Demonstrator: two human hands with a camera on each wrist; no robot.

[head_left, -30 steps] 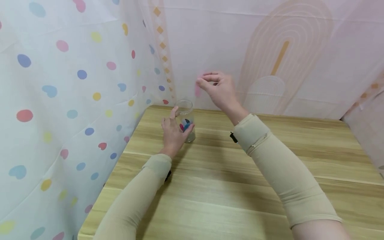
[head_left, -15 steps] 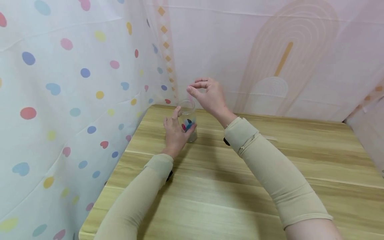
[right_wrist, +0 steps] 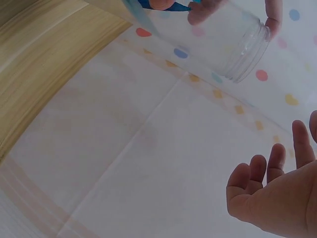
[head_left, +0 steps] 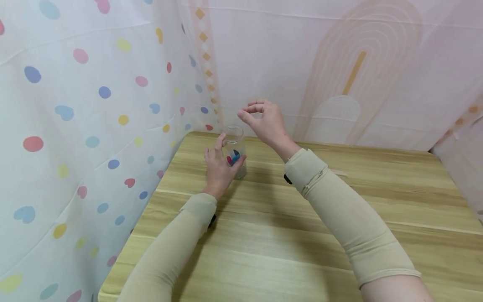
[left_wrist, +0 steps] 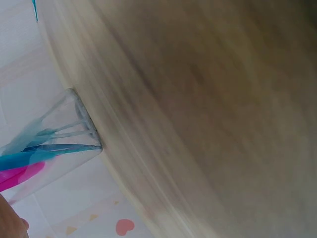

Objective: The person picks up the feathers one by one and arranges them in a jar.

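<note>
Clear glass jar (head_left: 235, 152), open-mouthed and upright, stands at the far left corner of the pale wood-grain worktop (head_left: 339, 218), with pink and blue pieces (head_left: 232, 158) lying in its bottom. The left hand (head_left: 219, 167) curls round the jar's near side, gripping it steady. The right hand (head_left: 264, 119) hovers just above and right of the jar's mouth, its fingers loosely bent and holding nothing visible. Steadying works best, I judge, with the jar kept flat on the worktop and the left fingers kept below its rim.
</note>
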